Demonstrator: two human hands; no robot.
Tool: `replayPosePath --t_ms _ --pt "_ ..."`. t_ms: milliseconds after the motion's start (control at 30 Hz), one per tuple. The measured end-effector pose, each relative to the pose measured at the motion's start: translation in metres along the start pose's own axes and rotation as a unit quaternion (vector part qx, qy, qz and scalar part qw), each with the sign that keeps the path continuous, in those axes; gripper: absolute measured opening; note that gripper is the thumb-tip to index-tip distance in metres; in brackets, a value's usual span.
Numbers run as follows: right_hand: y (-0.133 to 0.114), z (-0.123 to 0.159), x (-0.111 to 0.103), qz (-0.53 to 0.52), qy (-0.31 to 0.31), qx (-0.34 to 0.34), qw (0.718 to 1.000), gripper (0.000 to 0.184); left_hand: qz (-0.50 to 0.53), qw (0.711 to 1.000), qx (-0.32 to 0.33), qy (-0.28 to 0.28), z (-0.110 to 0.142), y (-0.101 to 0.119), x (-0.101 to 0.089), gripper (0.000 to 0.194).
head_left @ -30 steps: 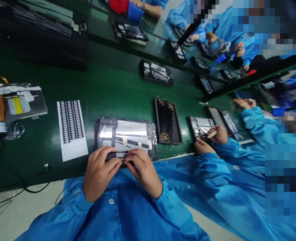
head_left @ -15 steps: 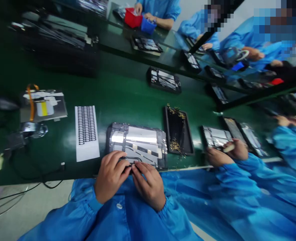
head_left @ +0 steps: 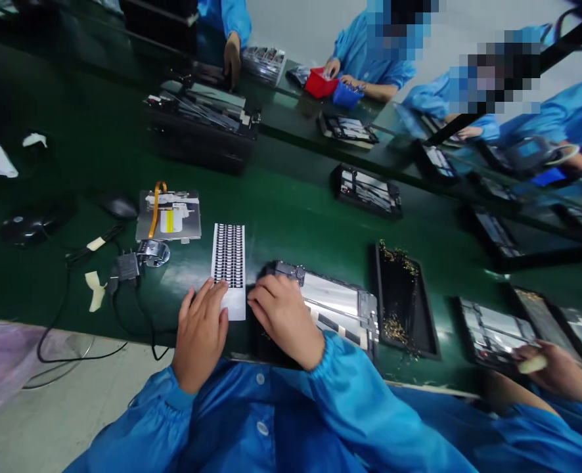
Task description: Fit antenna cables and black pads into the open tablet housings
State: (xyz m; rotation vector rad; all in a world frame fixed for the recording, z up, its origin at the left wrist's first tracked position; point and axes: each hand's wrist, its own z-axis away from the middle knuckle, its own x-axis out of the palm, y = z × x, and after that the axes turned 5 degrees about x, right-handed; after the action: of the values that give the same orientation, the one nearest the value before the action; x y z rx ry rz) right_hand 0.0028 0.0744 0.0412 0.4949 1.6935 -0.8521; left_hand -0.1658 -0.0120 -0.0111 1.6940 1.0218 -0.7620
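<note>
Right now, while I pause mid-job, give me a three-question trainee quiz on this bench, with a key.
1. Which of the wearer's hands has its fingers over the white sheet with black rows?
2. True or false: in this view, the open device lies to the right of the tray of gold-tipped wires.
3. Fill in: the ribbon cable across the grey panel is ____.

Key:
1. The left hand.
2. False; the open device lies to the left of the tray.
3. Orange.
</note>
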Motion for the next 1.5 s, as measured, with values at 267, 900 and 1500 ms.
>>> replayPosePath --t_ms 267,900,1500 --pt "-0.017 -0.049 0.033 0.061 -0.067 -0.081 0.993 0.009 0.028 0.999 -0.039 0.001 -0.001 -0.014 0.01 0.057" --pt "0.066 0.133 -0.085 -0.161 0.109 0.161 0.968 0.008 0.009 0.999 0.013 0.03 -0.019 0.0 -0.004 0.031" --pt "0.077 0.192 -0.033 -0.02 0.066 0.206 0.976 0.013 0.15 0.959 0.232 -0.057 -0.028 0.151 0.07 0.01"
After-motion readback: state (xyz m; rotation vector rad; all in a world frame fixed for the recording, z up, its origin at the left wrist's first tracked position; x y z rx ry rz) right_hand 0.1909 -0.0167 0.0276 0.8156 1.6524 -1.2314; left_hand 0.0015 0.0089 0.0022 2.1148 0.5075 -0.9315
